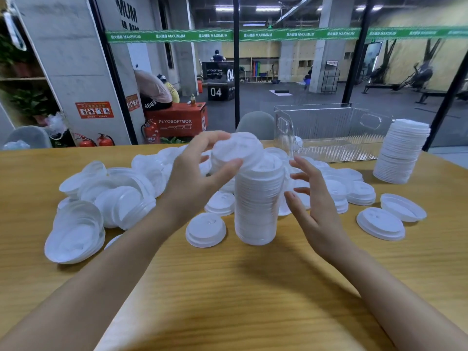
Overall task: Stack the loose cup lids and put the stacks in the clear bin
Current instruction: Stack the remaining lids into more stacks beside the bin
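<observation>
A tall stack of white cup lids [257, 201] stands upright in the middle of the wooden table [228, 287]. My left hand [200, 173] holds a white lid [236, 149], tilted, just above the top of that stack. My right hand [312, 198] hovers open beside the stack's right side, fingers spread, not touching it. The clear bin [329, 130] stands at the back right, with nothing visible inside it. A second tall stack of lids [402, 150] stands just to the right of the bin. Several loose lids [121, 191] lie scattered to both sides.
Single lids lie near the stack at the front left [205, 230] and on the right [379, 224]. A grey chair back [255, 125] rises behind the table. Glass partitions and a gym floor lie beyond.
</observation>
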